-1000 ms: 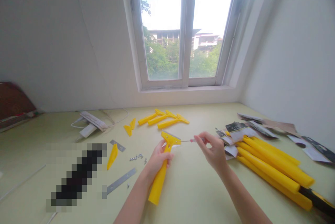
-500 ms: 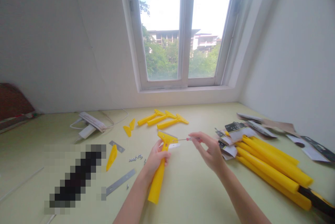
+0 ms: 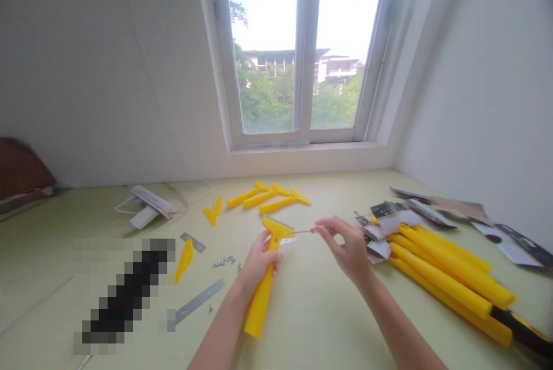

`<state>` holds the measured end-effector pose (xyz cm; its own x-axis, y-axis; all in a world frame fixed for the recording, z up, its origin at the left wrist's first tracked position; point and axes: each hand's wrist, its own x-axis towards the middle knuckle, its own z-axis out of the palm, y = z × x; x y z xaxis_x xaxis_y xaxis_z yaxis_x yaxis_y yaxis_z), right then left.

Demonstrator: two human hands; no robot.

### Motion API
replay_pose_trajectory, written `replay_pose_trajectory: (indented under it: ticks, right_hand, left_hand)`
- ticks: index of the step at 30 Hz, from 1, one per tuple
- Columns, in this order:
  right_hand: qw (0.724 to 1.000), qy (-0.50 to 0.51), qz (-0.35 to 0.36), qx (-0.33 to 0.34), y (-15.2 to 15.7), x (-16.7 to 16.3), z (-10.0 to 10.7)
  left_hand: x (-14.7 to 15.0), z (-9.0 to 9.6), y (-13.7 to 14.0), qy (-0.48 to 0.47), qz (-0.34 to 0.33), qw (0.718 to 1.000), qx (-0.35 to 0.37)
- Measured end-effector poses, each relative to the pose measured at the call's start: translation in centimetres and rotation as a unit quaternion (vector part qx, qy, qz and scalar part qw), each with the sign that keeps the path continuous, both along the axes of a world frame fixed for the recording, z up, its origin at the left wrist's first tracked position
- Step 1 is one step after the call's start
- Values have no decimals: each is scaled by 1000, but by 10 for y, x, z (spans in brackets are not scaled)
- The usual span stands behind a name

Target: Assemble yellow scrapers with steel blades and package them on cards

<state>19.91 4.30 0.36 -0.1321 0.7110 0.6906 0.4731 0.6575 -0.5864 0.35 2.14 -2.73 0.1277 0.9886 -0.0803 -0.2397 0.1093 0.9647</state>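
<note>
1. My left hand (image 3: pixel 260 261) wraps snugly around the yellow scraper (image 3: pixel 259 312), well short of the desk's (image 3: pixel 319 306) back edge.
2. My right hand (image 3: pixel 348 244) pinches the screwdriver (image 3: pixel 313 230), its tip at the scraper's head.

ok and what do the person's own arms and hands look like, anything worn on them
The left hand and right hand are bare, with no gloves. The left forearm and right forearm show no sleeves up to the picture's bottom edge. No watch, bracelet, cable or marking shows; small rings are hard to rule out at this size.
</note>
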Motion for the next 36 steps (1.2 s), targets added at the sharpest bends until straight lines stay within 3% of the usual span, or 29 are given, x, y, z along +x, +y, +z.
replay_pose_trajectory:
  ticks: [10,17,23,32,36]
  right_hand:
    - [997,-34,67,-14,-3,-3,1]
    - [999,-8,-6,-31,-1,-2,-2]
    - [999,-13,-25,-20,-2,-1,0]
    - [999,-7,40,-23,-3,-5,-2]
    - [999,-17,28,-6,-3,-5,-2]
  left_hand:
    - [-2,-1,1,-3,12,1000,-2]
    - [2,1,-3,-1,4,1000,-18]
    - [2,-1,-2,6,3,1000,-11]
    - [2,2,-2,0,17,1000,-14]
    - [1,2,-1,-3,25,1000,-14]
